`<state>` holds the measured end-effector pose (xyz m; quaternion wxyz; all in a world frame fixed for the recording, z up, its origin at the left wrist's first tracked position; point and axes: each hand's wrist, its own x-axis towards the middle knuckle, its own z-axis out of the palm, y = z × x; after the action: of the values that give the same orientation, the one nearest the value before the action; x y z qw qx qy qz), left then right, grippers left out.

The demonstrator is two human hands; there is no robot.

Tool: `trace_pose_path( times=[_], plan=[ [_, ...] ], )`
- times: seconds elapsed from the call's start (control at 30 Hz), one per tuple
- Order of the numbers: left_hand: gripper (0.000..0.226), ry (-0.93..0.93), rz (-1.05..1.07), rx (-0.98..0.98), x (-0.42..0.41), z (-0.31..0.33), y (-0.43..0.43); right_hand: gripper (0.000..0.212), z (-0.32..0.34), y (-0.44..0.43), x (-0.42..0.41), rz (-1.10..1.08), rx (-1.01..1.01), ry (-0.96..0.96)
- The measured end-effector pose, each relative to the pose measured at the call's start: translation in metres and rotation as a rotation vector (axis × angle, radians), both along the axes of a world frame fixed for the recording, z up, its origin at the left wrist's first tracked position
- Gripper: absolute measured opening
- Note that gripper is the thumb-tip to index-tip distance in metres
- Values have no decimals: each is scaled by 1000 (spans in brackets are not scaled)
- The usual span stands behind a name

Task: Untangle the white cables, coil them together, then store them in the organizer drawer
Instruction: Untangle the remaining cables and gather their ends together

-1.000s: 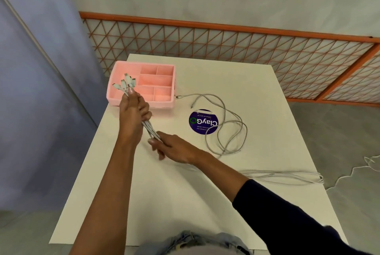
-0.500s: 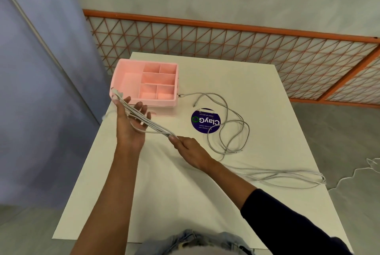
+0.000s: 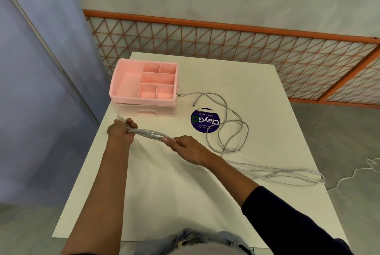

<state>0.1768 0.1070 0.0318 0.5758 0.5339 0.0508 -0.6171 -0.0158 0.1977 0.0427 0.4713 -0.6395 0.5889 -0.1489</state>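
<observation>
1. The left grip [image 3: 121, 133] has come down from above the pink organizer [image 3: 144, 100] to the desk [image 3: 226, 203]. It sits near the left edge, just in front of the tray. It is clenched round the plug ends of the white cables [image 3: 150, 133], whose tips poke out past the knuckles.
2. The right grip [image 3: 189, 147] pinches the same bundle between thumb and fingers. It is now farther from the left grip than a second ago, so a longer stretch runs between them, strands side by side and nearly straight.
3. Past the right wrist, a trailing run [image 3: 287, 174] of cable reaches the desk's right edge. Loose loops [image 3: 226, 131] lie beside the round purple sticker [image 3: 205, 120], with one plug just beside the organizer's right corner.
4. This looks like combing: the ends are gathered and the right grip slides along to part the strands. Coiling has not begun. No cable lies in the organizer, and the drawer front [image 3: 147, 112] under it appears closed.
5. The loops may snag as more length is drawn through.
</observation>
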Motion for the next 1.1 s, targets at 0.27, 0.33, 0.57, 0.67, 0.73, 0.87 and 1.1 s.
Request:
trace_pose_path(
  times=[0.27, 0.33, 0.57, 0.67, 0.73, 0.87, 1.1],
  plan=[
    [52, 120, 71, 14, -2, -9, 5, 61, -5, -5, 0, -196, 34, -113],
    [66, 404, 162, -8, -6, -10, 13, 61, -6, -8, 1, -252, 13, -158],
    [70, 691, 235, -5, -50, -6, 38, 61, -12, -16, 4, -365, -20, -192],
    [55, 556, 51, -21, -58, -11, 29, 60, -10, -15, 4, -292, -6, -156],
    [47, 439, -6, -22, -58, -12, 20, 59, -9, -12, 5, -220, 12, -111],
    [55, 188, -170, -83, -44, -13, 12, 58, -9, -7, 5, -76, 37, -16],
    [50, -25, -144, -81, -33, -16, 10, 54, -8, -3, 0, 66, 109, 37]
  ],
)
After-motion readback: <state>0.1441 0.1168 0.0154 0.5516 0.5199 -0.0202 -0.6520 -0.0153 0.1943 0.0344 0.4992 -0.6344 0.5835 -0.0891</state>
